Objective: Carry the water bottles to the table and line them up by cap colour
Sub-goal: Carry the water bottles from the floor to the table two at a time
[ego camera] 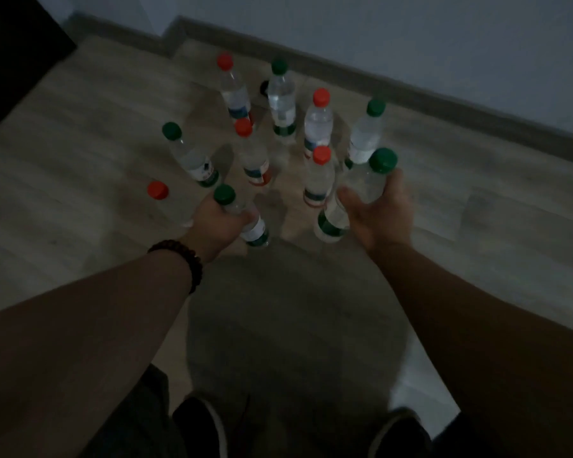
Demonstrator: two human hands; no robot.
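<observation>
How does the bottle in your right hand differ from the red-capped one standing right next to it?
The right-hand bottle has a green cap and green label band; the neighbouring bottle has a red cap and red band. The right hand grips the first; the second stands untouched on the floor. Both are clear plastic.

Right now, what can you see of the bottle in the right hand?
Clear plastic bottle, water inside, green cap, green band near its base. It leans, cap up and rightward. The right hand grips its upper half, thumb across the front. Whether its base touches the floor is unclear.
</observation>
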